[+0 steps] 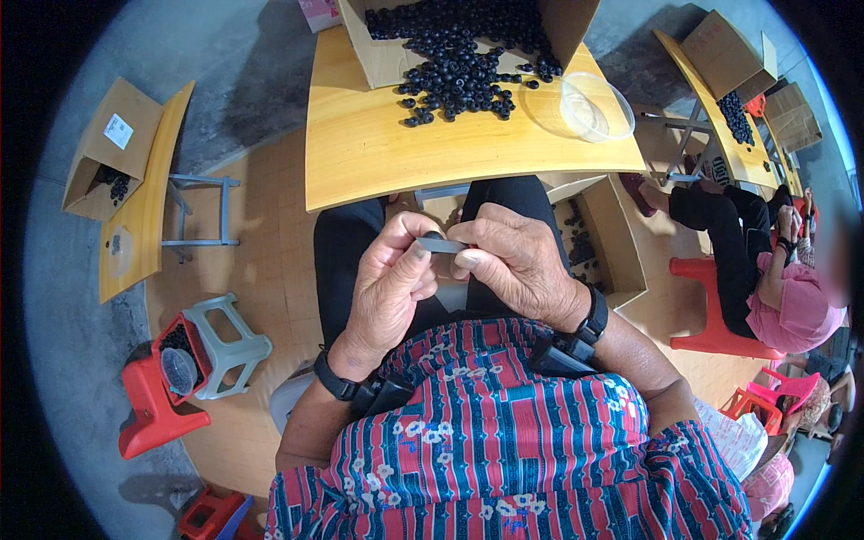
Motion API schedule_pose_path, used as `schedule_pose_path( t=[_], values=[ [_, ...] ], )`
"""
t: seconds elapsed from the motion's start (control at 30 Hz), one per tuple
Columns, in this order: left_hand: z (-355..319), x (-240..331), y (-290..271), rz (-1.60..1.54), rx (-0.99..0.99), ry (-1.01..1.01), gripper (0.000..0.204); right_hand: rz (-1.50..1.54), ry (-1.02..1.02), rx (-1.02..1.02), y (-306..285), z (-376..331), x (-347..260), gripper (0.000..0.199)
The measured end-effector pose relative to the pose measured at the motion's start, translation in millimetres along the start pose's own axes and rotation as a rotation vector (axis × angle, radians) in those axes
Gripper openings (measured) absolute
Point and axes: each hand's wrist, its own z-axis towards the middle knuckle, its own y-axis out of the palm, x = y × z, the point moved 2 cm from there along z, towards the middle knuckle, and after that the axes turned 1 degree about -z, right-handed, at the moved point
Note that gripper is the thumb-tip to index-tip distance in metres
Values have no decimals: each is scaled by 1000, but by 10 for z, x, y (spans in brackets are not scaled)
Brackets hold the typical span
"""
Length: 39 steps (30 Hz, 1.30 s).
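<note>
Head view: we've got a small flat grey strip (443, 244) pinched between both hands over the lap, just below the table (378, 153) edge. Left hand (391, 279) grips its left end w/ thumb & forefinger, a dark bit showing at the top; right hand (517, 265) clamps the right end, other fingers curled in. Looks like a rubber or plastic piece, matte & thin, but it's too small for us to be sure.

Step, as we judge it: fitting or checking one piece by hand, mid-way. Next move prob. needs a fine two-finger pinch, steady alignment, little force.

Further out: black ring-shaped parts (459, 81), small, round, dull, spill from an open cardboard box (382, 58) onto the smooth yellow wood table. Clear plastic bowl (594, 106), thin-walled, sits to the right of the pile. Another carton (603, 243) w/ black parts sits under the table by our right knee. Grey stool (225, 346) & red stool (153, 405) on the floor to the left; another person in pink (783, 306) sits on a red stool at right.
</note>
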Motion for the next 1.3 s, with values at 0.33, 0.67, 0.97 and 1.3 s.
schedule_pose_path(
  t=[0.33, 0.67, 0.97, 1.3],
  values=[
    [11, 12, -14, 5, -13, -1, 24, -70, -54, -28, -25, 33, -11, 24],
    [12, -13, -11, -50, -27, -14, 23, -53, 3, -29, -8, 26, 49, 22],
    [26, -56, -22, -83, 3, -7, 23, 131, 43, 195, 13, 23, 95, 30],
    [13, -114, -14, -136, 64, -55, 23, 15, 32, 170, 63, 43, 12, 35]
  ],
)
